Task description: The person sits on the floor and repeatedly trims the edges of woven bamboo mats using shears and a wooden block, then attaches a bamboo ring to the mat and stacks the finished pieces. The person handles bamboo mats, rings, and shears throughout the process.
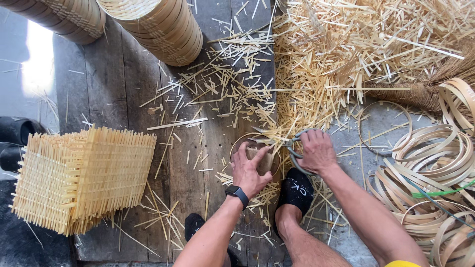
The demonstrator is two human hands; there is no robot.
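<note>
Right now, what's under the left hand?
The left hand presses on a small round woven piece with a bamboo hoop around it, lying on the dark planks. The palm covers most of the piece, so its weave is hidden. The right hand holds shears beside it.

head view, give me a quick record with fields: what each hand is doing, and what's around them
left hand: left hand presses on a small round woven bamboo piece
right hand: right hand grips grey-handled shears
left side: stack of woven bamboo mats
right side: coiled bamboo hoops
surface: wooden planks strewn with bamboo offcuts
</note>
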